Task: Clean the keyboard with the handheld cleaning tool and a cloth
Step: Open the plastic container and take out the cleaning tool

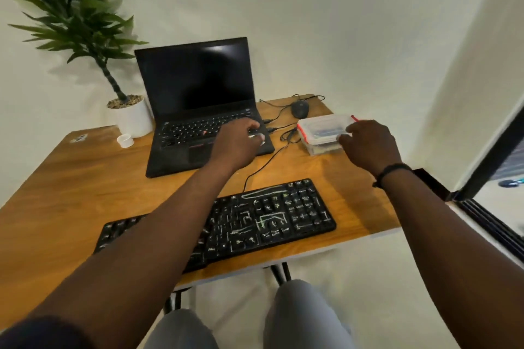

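Note:
A black keyboard (283,215) lies at the desk's near edge, streaked with white and green marks; my left forearm hides its middle. My left hand (236,144) hovers over the right front corner of the open laptop (195,99), fingers curled around a small dark object I cannot identify. My right hand (368,144) rests on the near right side of a clear plastic box (320,127) with red clips, fingertips touching its lid. What the box holds is blurred. No cloth is in view.
A wired black mouse (300,108) lies behind the box, its cables trailing across the wooden desk (85,178). A white potted plant (133,119) and a small white cap (125,140) stand at the back left. A dark window frame (493,156) runs along the right.

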